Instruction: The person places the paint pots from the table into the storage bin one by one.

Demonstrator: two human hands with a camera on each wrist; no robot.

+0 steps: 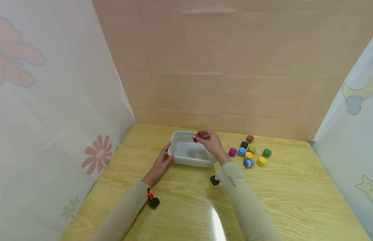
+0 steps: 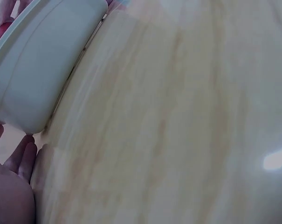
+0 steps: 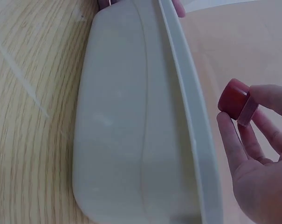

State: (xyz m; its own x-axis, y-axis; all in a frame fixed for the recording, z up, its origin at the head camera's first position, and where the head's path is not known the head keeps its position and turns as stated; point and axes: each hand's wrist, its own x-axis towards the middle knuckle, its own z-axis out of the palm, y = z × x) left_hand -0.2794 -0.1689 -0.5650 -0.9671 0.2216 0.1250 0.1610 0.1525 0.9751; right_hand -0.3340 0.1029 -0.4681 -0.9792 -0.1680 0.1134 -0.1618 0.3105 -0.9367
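"Where's the red jar (image 1: 196,137)?"
"Over the far part of the white tray (image 1: 192,162), pinched in the right hand (image 1: 212,143), not yet set down."
"And the left hand (image 1: 161,162)?"
"Thumb and fingers grasp the tray's near left corner."
"So how far along?"
"Early, I'd judge: nine other jars (image 1: 262,161) remain on the table (image 1: 180,207), right of the tray."

White glare streaks the bright table (image 1: 186,201); the left wrist view looks blurry.
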